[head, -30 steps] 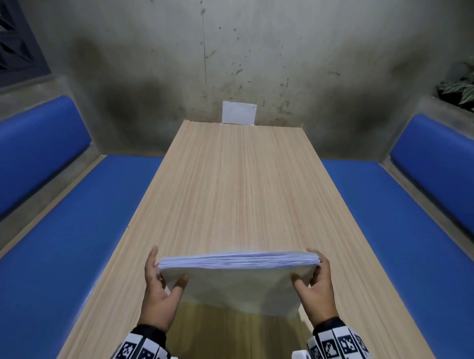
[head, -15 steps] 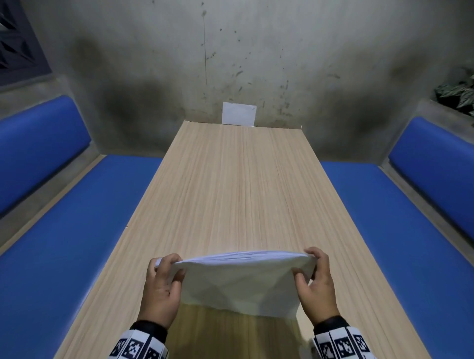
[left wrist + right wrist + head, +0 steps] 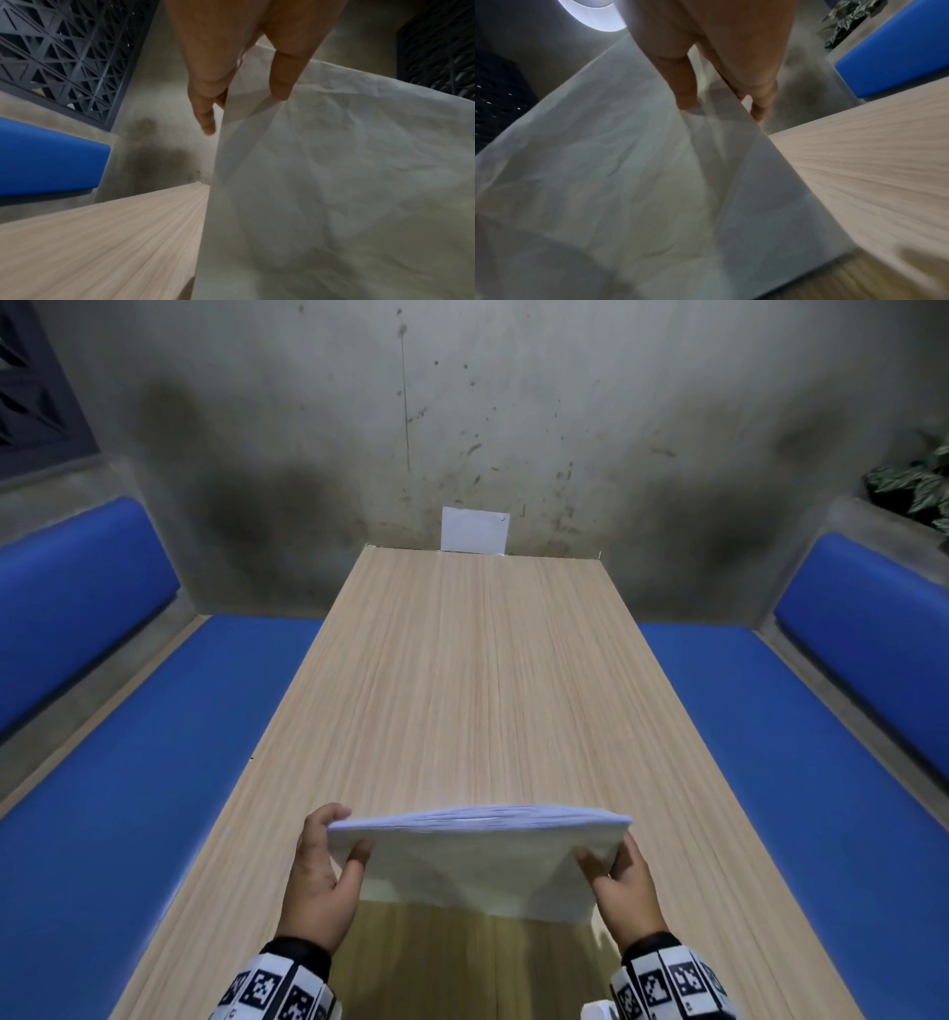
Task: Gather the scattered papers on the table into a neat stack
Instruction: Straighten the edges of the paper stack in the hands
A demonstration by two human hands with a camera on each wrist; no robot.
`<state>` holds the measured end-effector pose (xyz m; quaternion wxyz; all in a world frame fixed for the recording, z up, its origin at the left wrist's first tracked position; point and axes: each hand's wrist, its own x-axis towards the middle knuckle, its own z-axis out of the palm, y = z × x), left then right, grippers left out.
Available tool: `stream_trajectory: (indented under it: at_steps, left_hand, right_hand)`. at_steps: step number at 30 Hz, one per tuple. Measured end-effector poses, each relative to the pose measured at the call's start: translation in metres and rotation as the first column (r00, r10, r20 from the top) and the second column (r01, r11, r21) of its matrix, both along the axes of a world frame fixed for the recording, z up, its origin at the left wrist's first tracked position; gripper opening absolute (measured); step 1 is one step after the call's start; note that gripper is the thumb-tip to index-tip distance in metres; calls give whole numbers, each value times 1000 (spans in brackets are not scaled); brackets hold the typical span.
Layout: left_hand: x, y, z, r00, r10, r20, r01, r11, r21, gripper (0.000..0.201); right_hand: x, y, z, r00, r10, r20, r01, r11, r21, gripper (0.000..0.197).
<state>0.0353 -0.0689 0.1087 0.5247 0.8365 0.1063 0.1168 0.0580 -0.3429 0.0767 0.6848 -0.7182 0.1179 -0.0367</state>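
Near the front end of the table [image 3: 477, 670], the paper stack [image 3: 477, 855] stands on its long edge, running left to right between the left hand [image 3: 321, 875] and right hand [image 3: 624, 886] — each pinches one end, equally near, thumbs facing the person.

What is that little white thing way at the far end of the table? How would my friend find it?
Follow the long wooden table to its far end, where it meets the stained grey wall. A small white card shows there against the wall, the only white thing apart from the stack of papers both hands hold.
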Motion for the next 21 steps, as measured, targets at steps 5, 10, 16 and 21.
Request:
stream_trajectory:
  at_steps: [5, 10, 16, 21]
  left_hand:
    - [10, -2, 18, 993, 89, -78, -43, 883, 468, 24]
    - [12, -45, 54, 960, -274, 49, 202, 807, 556, 24]
    - [9, -79, 75, 875, -407, 262, 337, 901, 273, 28]
    - [12, -50, 67, 956, -196, 217, 256, 921, -295, 22]
  right_hand:
    - [1, 1, 37, 991, 76, 112, -68, 995, -72, 38]
    - [1, 8, 82, 891, 285, 353, -105, 886, -451, 30]
    - [-3, 19, 111, 813, 349, 466, 25, 779, -626, 11]
    - [-2, -9, 106, 941, 72, 330, 154, 778, -609, 46]
